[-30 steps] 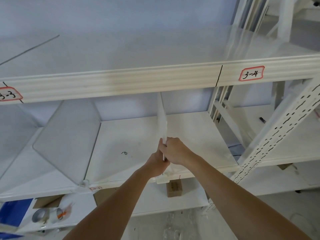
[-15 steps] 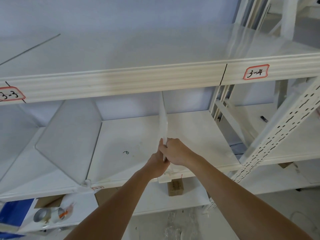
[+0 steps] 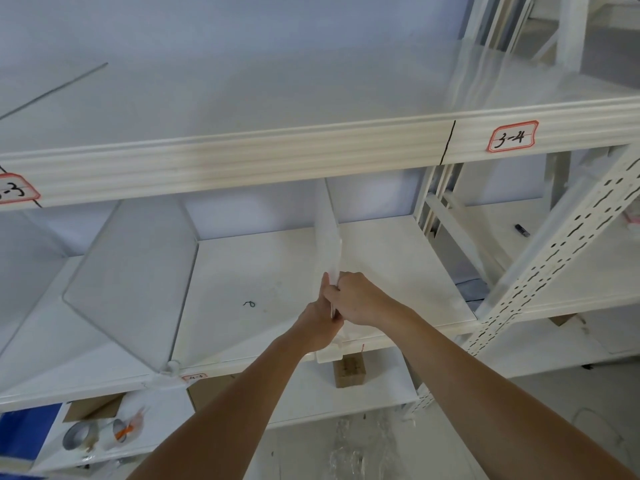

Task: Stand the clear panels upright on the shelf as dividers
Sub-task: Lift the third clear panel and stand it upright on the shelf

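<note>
A clear panel [image 3: 329, 233] stands upright and edge-on across the middle of the white shelf [image 3: 263, 271]. My left hand [image 3: 317, 322] and my right hand [image 3: 360, 299] both pinch its front edge, one on each side, just above the shelf's front lip. A white clip [image 3: 329, 355] sits on the lip under the hands. A second clear panel [image 3: 135, 282] stands upright to the left as a divider, its front corner in a small holder [image 3: 172, 368].
The upper shelf beam [image 3: 242, 164] with red-framed labels runs overhead. A perforated white upright [image 3: 554, 251] slants at the right. On the lower shelf lie tape rolls [image 3: 79, 436], a small cardboard box [image 3: 349, 370] and a blue box [image 3: 24, 431].
The hands stay clamped on the panel's front edge; only the view has shifted very slightly.
</note>
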A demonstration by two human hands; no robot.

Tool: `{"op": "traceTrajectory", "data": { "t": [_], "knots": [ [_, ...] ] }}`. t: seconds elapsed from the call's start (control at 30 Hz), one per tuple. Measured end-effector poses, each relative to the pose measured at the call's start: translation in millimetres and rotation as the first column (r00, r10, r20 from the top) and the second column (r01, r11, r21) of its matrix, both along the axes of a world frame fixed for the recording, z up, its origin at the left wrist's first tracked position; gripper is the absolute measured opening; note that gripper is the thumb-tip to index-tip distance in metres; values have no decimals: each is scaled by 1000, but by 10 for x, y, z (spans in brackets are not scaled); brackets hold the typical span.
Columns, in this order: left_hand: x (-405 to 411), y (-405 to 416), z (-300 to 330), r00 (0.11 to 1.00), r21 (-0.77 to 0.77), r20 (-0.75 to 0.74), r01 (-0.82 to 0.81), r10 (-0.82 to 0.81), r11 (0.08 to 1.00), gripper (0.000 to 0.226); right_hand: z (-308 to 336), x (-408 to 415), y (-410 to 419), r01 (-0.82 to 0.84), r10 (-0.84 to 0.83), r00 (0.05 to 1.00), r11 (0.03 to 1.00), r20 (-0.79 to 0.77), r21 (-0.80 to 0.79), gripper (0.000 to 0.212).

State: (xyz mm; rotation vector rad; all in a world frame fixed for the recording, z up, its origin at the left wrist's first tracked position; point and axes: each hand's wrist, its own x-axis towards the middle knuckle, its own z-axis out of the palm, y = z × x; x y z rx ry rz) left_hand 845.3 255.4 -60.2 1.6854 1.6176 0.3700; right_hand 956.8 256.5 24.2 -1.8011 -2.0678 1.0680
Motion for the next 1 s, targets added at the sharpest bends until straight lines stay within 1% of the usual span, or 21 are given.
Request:
{"op": "traceTrajectory", "data": {
  "t": [0.13, 0.2, 0.27, 0.33, 0.43, 0.5, 0.6, 0.7, 0.8, 0.87, 0.93, 1.0],
  "knots": [
    [-2, -7, -8, 1000, 0, -4, 14, -14, 1000, 62, -1, 6, -26, 28, -28, 1000, 1000, -11, 1, 33],
    [0, 5, -15, 999, -2, -41, 24, -24, 1000, 57, 26, -3, -20, 34, -34, 999, 999, -15, -14, 33],
    [-1, 20, -17, 995, 13, -93, 34, -32, 999, 51, 86, -39, -12, 49, -49, 999, 998, -20, -30, 41],
    [4, 28, -33, 994, 13, -102, 28, -26, 1000, 51, 107, -80, 13, 88, -89, 995, 996, -37, -16, 50],
    [19, 28, -89, 994, 16, -107, -17, 18, 1000, 44, 79, -156, 48, 98, -98, 995, 995, 5, 20, 41],
    [31, 19, -140, 991, 40, -120, -58, 62, 998, 40, 23, -175, 63, 102, -102, 995, 995, 14, 8, 38],
    [56, 16, -194, 995, 42, -60, -73, 76, 996, 44, -54, -124, 101, 150, -151, 988, 988, -15, -21, 38],
    [57, 2, -323, 994, 48, -64, -85, 88, 995, 44, -135, -112, 64, 192, -194, 980, 980, -40, -49, 34],
    [14, -17, -507, 990, 39, -109, -84, 88, 996, 37, -208, -199, -31, 166, -169, 985, 984, -37, -56, 37],
    [-14, -10, -562, 988, 41, -131, -80, 85, 996, 40, -232, -219, -18, 167, -168, 985, 985, -32, -41, 37],
    [-3, -8, -549, 992, 40, -102, -65, 69, 997, 43, -243, -199, -21, 177, -178, 984, 983, -29, -44, 39],
    [24, -15, -463, 994, 68, -98, -35, 42, 997, 38, -289, -190, -7, 201, -201, 980, 979, 4, -19, 44]
  ]
}}
